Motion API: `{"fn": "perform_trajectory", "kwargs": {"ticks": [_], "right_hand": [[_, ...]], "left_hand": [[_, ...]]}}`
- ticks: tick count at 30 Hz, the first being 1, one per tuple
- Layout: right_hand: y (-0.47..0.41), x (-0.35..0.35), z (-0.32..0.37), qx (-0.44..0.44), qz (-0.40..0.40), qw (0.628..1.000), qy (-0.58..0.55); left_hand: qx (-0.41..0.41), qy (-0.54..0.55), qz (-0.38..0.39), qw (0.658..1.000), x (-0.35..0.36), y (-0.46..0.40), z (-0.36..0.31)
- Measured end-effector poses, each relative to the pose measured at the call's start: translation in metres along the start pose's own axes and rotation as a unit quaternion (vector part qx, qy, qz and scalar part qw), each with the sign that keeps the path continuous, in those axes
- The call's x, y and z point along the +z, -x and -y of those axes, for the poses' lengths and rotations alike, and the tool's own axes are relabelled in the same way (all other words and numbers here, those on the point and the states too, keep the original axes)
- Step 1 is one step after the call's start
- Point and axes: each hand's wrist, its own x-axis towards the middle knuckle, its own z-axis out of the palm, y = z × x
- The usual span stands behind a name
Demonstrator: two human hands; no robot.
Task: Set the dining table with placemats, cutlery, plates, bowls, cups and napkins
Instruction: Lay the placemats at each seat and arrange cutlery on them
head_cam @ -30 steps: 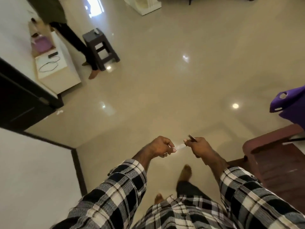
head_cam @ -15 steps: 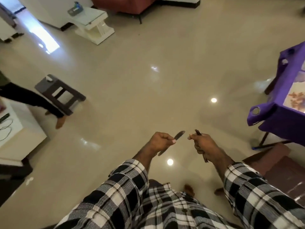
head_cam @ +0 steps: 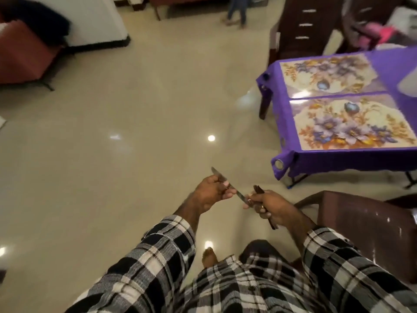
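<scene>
My left hand [head_cam: 211, 192] grips one piece of cutlery [head_cam: 217, 173], a thin metal utensil slanting up to the left. My right hand [head_cam: 269, 205] grips another dark piece of cutlery [head_cam: 258, 189] that sticks out above and below the fist. Both hands hover over the floor, almost touching. The dining table [head_cam: 334, 160], draped in a purple cloth, stands at the right with two floral placemats, one nearer [head_cam: 352, 124] and one farther [head_cam: 327, 72], laid side by side. I cannot tell which kind of utensil each is.
A dark brown plastic chair [head_cam: 365, 227] stands close at my right. Another brown chair [head_cam: 304, 23] sits behind the table. A red sofa [head_cam: 24, 53] is at far left. A person's legs [head_cam: 235, 10] show at the top. Glossy beige floor [head_cam: 112, 132] spreads ahead.
The view has swung right, bringing the purple table and its placemats fully into sight. My hands have stayed close together, still holding the cutlery, which has tilted in the left hand.
</scene>
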Motion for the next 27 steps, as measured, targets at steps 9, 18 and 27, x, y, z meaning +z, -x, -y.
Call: {"fn": "perform_trajectory", "kwargs": {"ticks": [9,18,27], "right_hand": [[-0.052,-0.099,0.079,-0.097,-0.151,0.975,-0.127],[-0.076,-0.202,0.157,-0.165,-0.326,0.93,-0.029],[-0.103,-0.216,0.168,-0.083,-0.539,0.824,0.152]], "left_hand": [[-0.057,-0.121,0.062,0.989,0.097,-0.16,-0.12],[-0.033,-0.208,0.035,0.977,0.206,-0.296,-0.221],[-0.058,-0.372,0.065,0.924,0.29,-0.41,-0.234]]}}
